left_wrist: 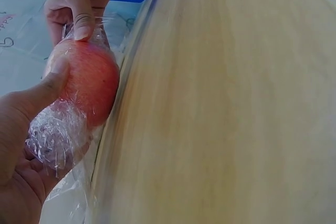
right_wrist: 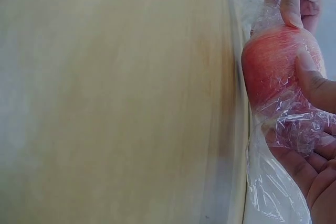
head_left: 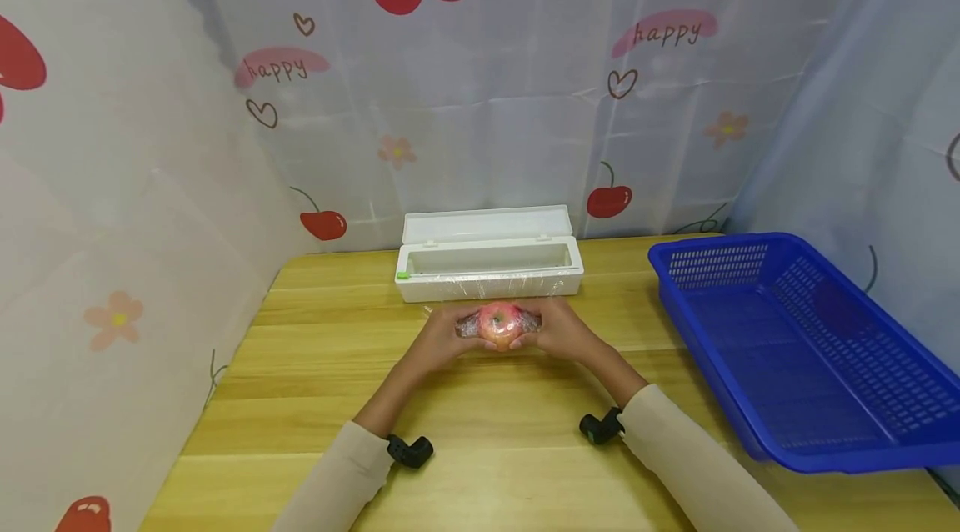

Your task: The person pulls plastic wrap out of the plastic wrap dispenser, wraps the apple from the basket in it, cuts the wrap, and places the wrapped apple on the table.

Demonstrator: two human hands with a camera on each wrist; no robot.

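Between both hands is a red apple (head_left: 500, 322) with clear plastic wrap drawn over it. My left hand (head_left: 441, 338) grips it from the left, thumb (left_wrist: 58, 74) pressed on the skin. From the right, my right hand (head_left: 562, 332) holds it the same way, its thumb (right_wrist: 311, 77) also on the apple. Crumpled plastic wrap (left_wrist: 58, 135) bunches at each side of the fruit, within the curled fingers. In the right wrist view, a loose sheet of film (right_wrist: 270, 182) stretches below the apple. Just beyond the hands stands a white wrap dispenser box (head_left: 491, 287), its lid tilted back.
A large blue plastic basket (head_left: 742, 415) sits on the right side of the wooden table (head_left: 480, 449). A small green piece (head_left: 403, 275) is at the left end of the dispenser's front edge. Cherry-printed curtains (head_left: 495, 140) hang behind and along both sides.
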